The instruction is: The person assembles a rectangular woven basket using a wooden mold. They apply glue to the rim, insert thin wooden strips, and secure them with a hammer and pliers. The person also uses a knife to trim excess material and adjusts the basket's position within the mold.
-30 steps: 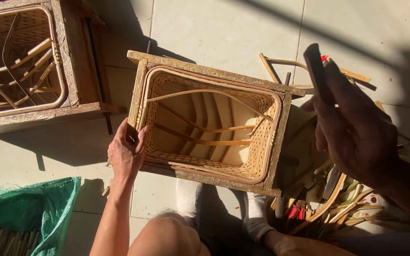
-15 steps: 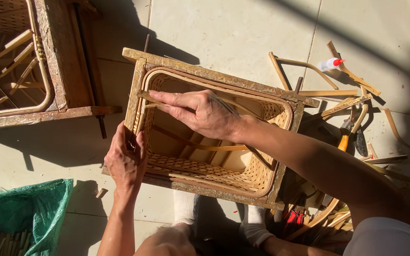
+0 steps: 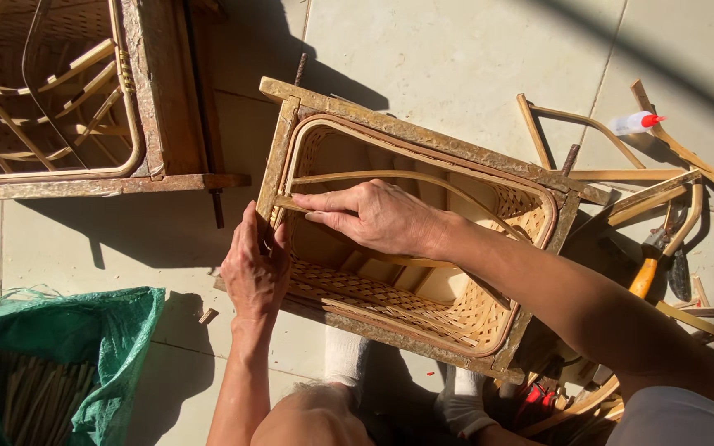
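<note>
Woven basket in wooden frame (image 3: 423, 149) on tiled floor, centre of view. Left hand (image 3: 255, 266) clasps frame's near-left edge, fingertips hidden behind rim. Right hand (image 3: 371, 216) inside basket, fingers pressed together on thin curved cane strip (image 3: 423, 177); strip's left end covered. Second basket (image 3: 51, 91) cut off upper left; green sack (image 3: 84, 347) lower left.

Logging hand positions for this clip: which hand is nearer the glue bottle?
Right. The right hand reaches across the basket opening, on the glue bottle's side. The left hand grips the basket's far corner, farther from the bottle.
</note>
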